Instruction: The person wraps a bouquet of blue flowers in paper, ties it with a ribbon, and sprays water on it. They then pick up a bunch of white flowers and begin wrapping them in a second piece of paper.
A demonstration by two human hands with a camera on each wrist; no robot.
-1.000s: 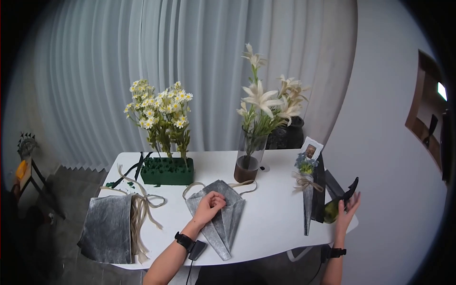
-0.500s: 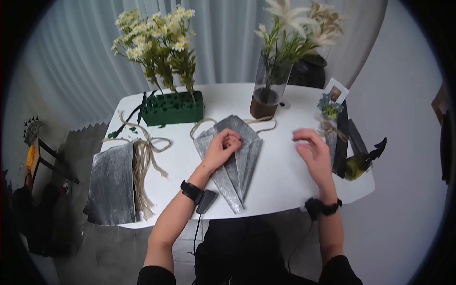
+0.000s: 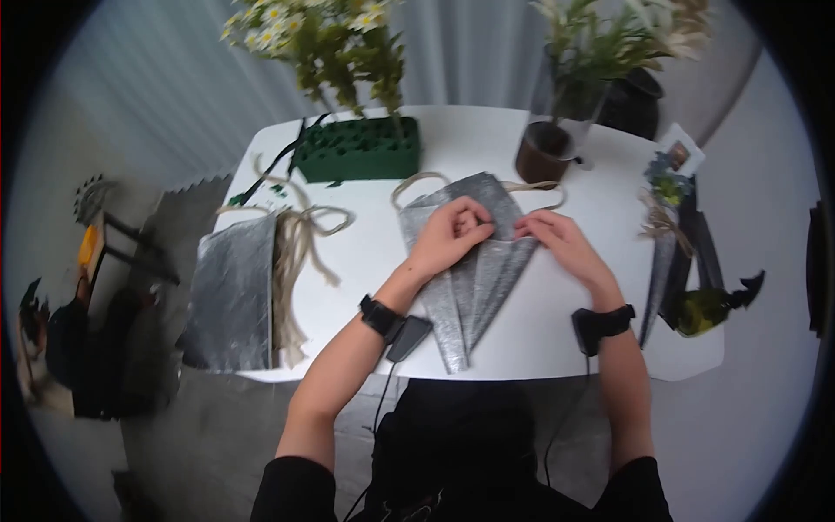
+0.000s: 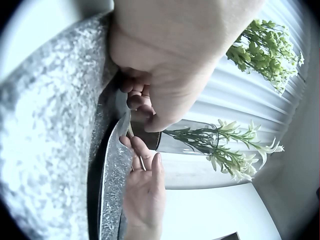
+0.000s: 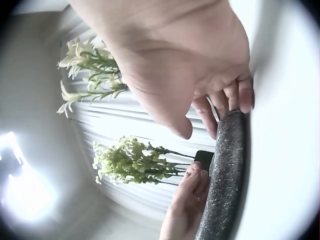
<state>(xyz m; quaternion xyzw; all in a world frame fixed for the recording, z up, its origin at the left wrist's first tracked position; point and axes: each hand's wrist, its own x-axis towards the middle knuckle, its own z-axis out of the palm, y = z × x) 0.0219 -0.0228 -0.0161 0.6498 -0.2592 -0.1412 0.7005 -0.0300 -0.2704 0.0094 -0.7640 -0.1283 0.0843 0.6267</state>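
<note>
A grey mottled wrapping sheet (image 3: 452, 309), folded into a cone with its narrow end toward me, lies on the white table. My left hand (image 3: 448, 235) rests over its upper left part, fingers curled at the sheet's fold. In the left wrist view the wrist side of the hand lies along the grey surface. My right hand (image 3: 565, 248) is at the cone's right edge. Its fingertips touch the rim, while the thumb (image 5: 181, 129) stands apart from the fingers. A twine loop (image 3: 417, 178) shows behind the cone, and more twine (image 3: 544, 185) runs past its right side.
Daisies stand in a green foam block (image 3: 361, 161) at the back; lilies in a glass vase (image 3: 548, 161). Flat grey sheets (image 3: 230, 300) and a twine bundle (image 3: 291, 278) lie left. On the right are a small tied bouquet (image 3: 668, 187) and a black-and-yellow-green object (image 3: 700, 313).
My right hand has let go of the black-and-yellow-green object and crossed left to the cone's right edge. My left hand has stayed on the cone. The head view has tilted down.
</note>
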